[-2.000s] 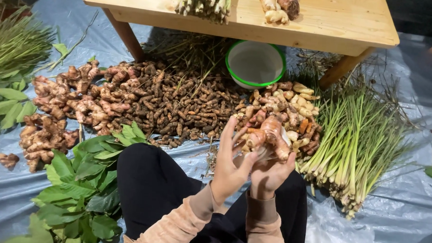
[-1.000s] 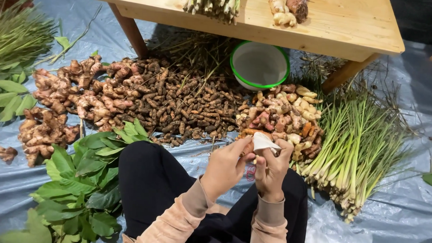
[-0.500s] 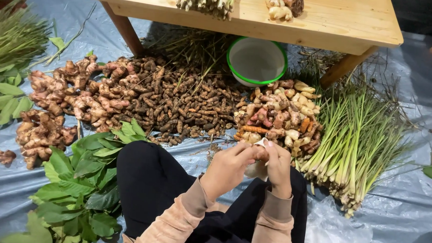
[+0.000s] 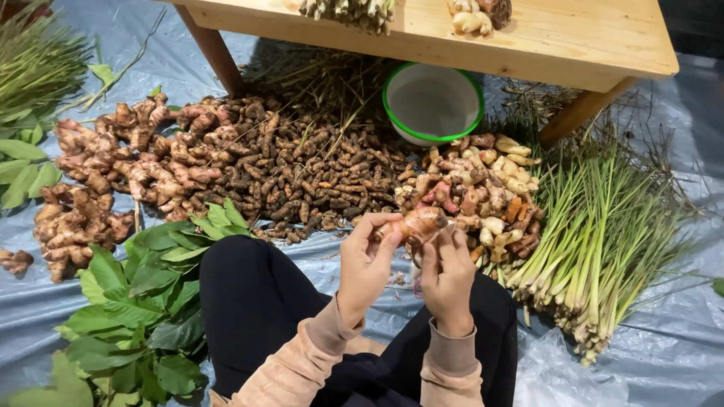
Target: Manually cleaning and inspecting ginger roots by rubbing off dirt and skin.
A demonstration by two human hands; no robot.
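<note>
— What do we have, going left to right?

— On the blue tarp [image 4: 21, 328]: green leaves [image 4: 126, 299], knobby ginger roots [image 4: 114, 171], a heap of small dark rhizomes [image 4: 315, 170], then a mixed pile of pale and pink roots [image 4: 483, 192] and lemongrass stalks [image 4: 601, 236]. A green-rimmed bowl [image 4: 432, 102] sits under the wooden counter [image 4: 544, 33].

— And our hands?

— Our left hand [image 4: 364, 264] pinches one end of an orange-pink root piece [image 4: 413, 224] above our lap, just in front of the mixed pile. Our right hand [image 4: 448, 279] curls its fingers onto the other end.

— How does it handle?

— We judge it light, firm and knobby, liable to snap at the joints, so the thick middle is the safest hold.
</note>
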